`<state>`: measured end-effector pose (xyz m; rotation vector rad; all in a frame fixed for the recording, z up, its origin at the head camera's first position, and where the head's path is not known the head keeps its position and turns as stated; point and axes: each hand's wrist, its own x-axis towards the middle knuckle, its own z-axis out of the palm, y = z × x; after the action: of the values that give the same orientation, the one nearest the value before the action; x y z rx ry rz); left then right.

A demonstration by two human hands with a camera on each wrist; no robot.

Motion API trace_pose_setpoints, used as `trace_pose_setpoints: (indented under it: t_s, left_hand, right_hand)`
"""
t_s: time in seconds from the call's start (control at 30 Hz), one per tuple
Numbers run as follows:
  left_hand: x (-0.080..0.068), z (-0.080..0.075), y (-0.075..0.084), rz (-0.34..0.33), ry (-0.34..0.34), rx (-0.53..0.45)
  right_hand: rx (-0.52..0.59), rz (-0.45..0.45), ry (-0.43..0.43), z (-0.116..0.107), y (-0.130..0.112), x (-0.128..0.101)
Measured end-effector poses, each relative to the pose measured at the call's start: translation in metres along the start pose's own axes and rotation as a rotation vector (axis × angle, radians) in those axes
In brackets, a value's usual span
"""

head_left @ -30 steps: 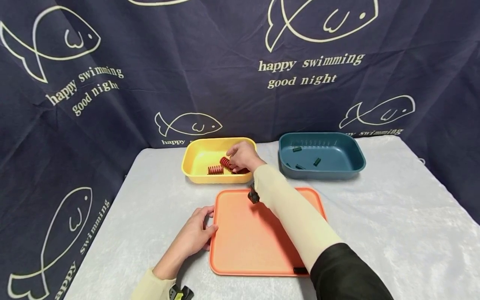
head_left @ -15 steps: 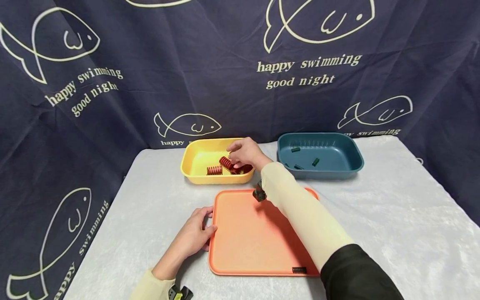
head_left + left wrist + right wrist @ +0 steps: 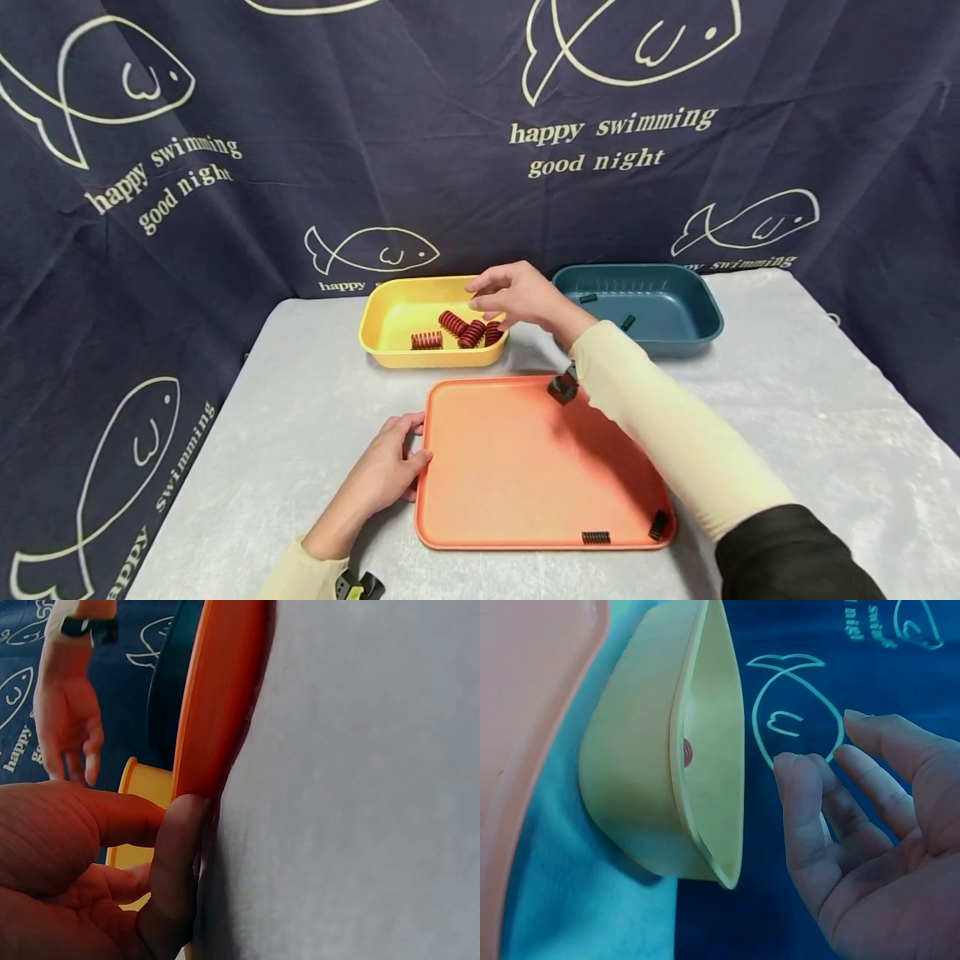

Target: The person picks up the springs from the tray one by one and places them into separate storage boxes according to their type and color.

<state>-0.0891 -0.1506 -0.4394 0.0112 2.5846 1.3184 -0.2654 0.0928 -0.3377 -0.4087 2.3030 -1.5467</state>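
My left hand (image 3: 386,467) holds the left edge of the orange tray (image 3: 510,450), thumb over the rim and a finger against its side in the left wrist view. Raised above the right end of the yellow bin (image 3: 405,358), my right hand (image 3: 525,293) has loosely bent fingers, with nothing between them in the right wrist view (image 3: 885,810). Inside that bin lie several red coil springs (image 3: 427,340). Two black springs sit on the tray: one spring (image 3: 596,538) along the front rim, another spring (image 3: 657,525) in the near right corner.
A teal bin (image 3: 678,348) stands behind the tray to the right, with small dark green pieces (image 3: 628,322) inside; my right forearm hides part of it. A navy fish-print cloth (image 3: 465,183) hangs behind the table (image 3: 810,400).
My right hand has risen out of the yellow bin and shifted right, leaving the red springs in view. The black spring in the tray's corner is now uncovered. My left hand stays put.
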Motion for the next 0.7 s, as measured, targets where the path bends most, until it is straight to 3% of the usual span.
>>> trace_pose_setpoints:
  t_s: [0.33, 0.7]
  left_hand:
    - [0.001, -0.001, 0.0, -0.002, -0.003, -0.002]
    - [0.0, -0.001, 0.0, -0.004, -0.003, -0.004]
  right_hand:
    - [-0.135, -0.078, -0.052, -0.029, 0.022, -0.064]
    - [-0.055, -0.056, -0.113, -0.038, 0.068, -0.126]
